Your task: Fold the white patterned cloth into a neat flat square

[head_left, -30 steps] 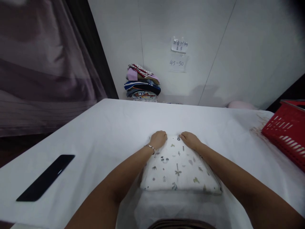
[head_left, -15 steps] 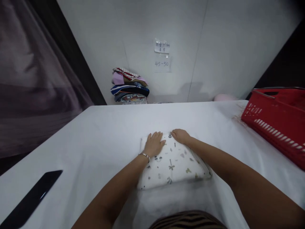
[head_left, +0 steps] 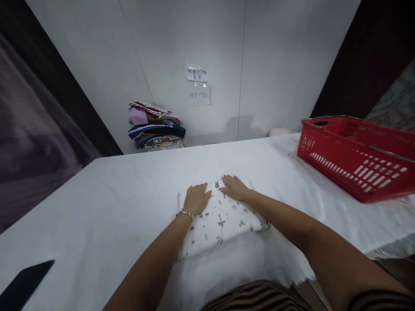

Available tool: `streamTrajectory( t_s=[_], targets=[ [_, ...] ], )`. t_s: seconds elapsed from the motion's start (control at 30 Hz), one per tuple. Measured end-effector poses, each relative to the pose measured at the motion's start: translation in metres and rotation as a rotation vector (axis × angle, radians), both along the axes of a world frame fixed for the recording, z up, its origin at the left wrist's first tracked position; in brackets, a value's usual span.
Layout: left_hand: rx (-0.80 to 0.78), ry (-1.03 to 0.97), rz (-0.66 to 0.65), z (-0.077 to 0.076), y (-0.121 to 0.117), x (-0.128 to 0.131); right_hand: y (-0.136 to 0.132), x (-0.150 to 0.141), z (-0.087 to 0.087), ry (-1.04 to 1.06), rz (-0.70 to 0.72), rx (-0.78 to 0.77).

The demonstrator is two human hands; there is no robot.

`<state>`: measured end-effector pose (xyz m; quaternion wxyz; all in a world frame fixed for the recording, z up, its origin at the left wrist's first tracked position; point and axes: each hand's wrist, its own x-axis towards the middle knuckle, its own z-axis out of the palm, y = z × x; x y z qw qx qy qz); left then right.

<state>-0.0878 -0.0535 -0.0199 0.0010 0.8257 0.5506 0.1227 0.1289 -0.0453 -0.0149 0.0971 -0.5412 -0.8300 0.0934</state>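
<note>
A folded white cloth (head_left: 212, 226) printed with small grey and green plant shapes lies on the white-covered table (head_left: 129, 198) in front of me. My left hand (head_left: 197, 198) rests flat on its far left part, fingers stretched out, with a bracelet at the wrist. Flat on the far right part lies my right hand (head_left: 234, 188), its fingers extended too. Both palms press on the top layer, and neither hand grips it. The cloth's right edge is partly covered by my right forearm.
At the table's right stands a red plastic basket (head_left: 337, 162) with metal handles. A pile of folded fabrics (head_left: 157, 127) sits by the wall beyond the far edge. A dark flat object (head_left: 27, 280) lies at the near left. Paper signs (head_left: 199, 95) hang on the wall.
My right hand has opened from a curled hold at the cloth's far edge to lie flat on it. My left hand stays flat. The camera view has turned rightward, showing more of the basket.
</note>
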Motion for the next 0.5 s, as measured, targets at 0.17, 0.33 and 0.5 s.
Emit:
streamTrajectory(
  t_s=[0.17,0.33,0.5],
  targets=[
    [-0.032,-0.001,-0.004,0.003,0.001,0.001,-0.011,0.018,0.002,0.009,-0.124,-0.084],
    [-0.037,0.017,-0.013,0.003,0.006,-0.001,-0.02,0.022,0.014,0.005,-0.11,-0.123],
    [-0.035,0.031,-0.01,0.002,0.01,-0.002,-0.046,0.021,0.017,0.019,-0.084,-0.027]
  ],
)
